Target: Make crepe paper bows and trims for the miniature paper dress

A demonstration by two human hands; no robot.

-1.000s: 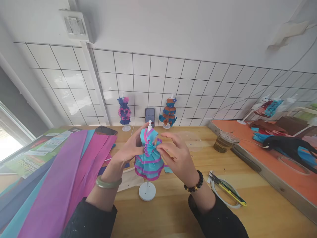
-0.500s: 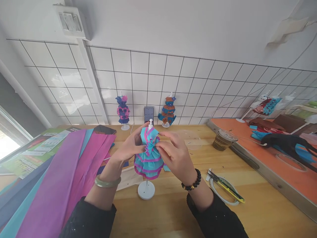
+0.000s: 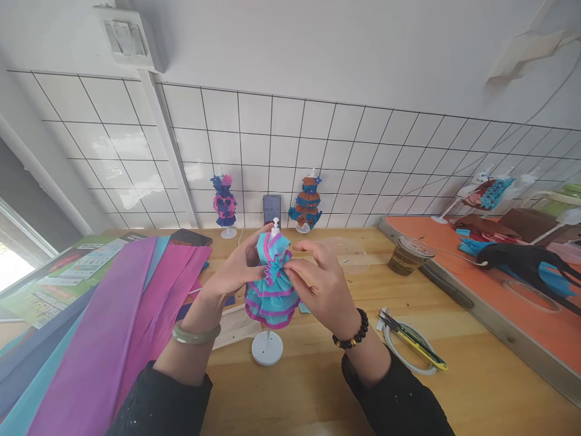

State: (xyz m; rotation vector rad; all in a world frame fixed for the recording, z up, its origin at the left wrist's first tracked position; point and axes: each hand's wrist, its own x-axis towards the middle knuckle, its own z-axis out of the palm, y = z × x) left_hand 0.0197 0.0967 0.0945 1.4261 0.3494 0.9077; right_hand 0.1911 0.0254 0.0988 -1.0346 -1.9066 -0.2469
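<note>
A miniature dress form on a white round base (image 3: 267,349) wears a turquoise dress (image 3: 272,297) with magenta trim and a tiered, ruffled skirt. My left hand (image 3: 238,269) grips the dressed form from the left, its thumb across the waist and its fingers behind the bodice. At the waist sits a pleated turquoise and magenta bow (image 3: 273,270). Thumb and index finger of my right hand (image 3: 320,280) pinch the bow's right edge, the other fingers curled above. The form stands upright between both hands.
Coloured paper sheets (image 3: 95,327) lie at the left. Behind stand two dressed forms, one navy and pink (image 3: 225,203), one brown and blue (image 3: 307,203), with a phone (image 3: 272,209) between. At right are a lidded cup (image 3: 410,256), scissors (image 3: 413,340) and an orange board (image 3: 499,290).
Both hands keep their hold on the dress and bow with hardly any movement. The whole view has shifted very slightly.
</note>
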